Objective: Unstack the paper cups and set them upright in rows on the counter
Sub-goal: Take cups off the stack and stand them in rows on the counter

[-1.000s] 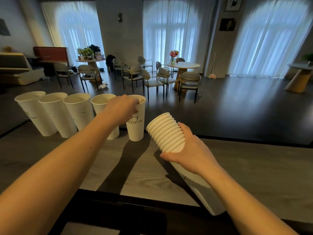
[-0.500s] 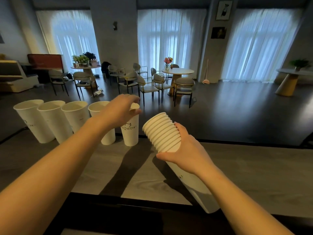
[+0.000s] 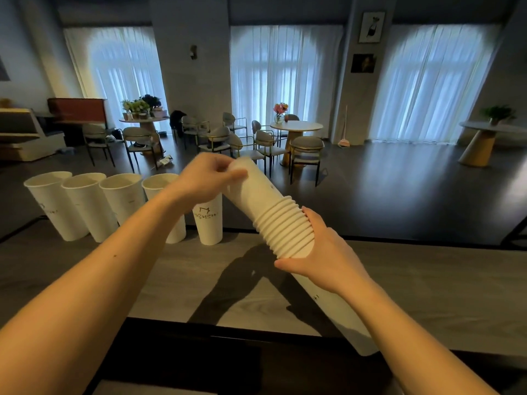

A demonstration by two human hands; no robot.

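A tilted stack of white paper cups [image 3: 285, 228] is held over the grey counter [image 3: 427, 283], its ribbed rims pointing up and to the left. My right hand [image 3: 325, 259] wraps around the stack just below the rims. One cup [image 3: 256, 192] sticks partway out of the stack, and my left hand [image 3: 205, 178] pinches its far end. Several cups stand upright in a row [image 3: 85, 206] along the counter's far edge at the left. The rightmost of them, with a printed logo [image 3: 208, 220], sits just under my left wrist.
The counter ends at a dark far edge [image 3: 399, 238], with a drop to a dark floor beyond. A black ledge [image 3: 199, 352] runs along the near side. Tables and chairs [image 3: 296, 138] stand farther back in the room.
My left hand left the rightmost standing cup and moved right to the stack. It now grips the innermost cup, which has slid partway out. The stack has tilted further.
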